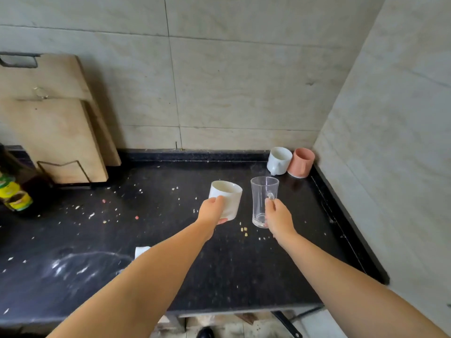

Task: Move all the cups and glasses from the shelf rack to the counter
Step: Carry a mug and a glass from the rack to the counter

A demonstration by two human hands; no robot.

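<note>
Two vessels are held above the black counter (pixel 170 240): left hand (pixel 211 211) fingers wrapped around the white cup (pixel 228 198), right hand (pixel 279 219) fingers pinching the glass mug (pixel 262 201) handle.

A plain white cup (pixel 228 197) with no visible handle is tilted, its mouth tipped up and away, left of the clear glass mug (pixel 263 200) and just apart from it. The glass mug stands upright and empty, its handle on the near right side. Beyond the glass mug, in the far right corner of the black desk (pixel 170 240), a white handled mug (pixel 279 160) and a salmon-pink cup (pixel 301 162) stand touching each other, the pink one to the right.
</note>
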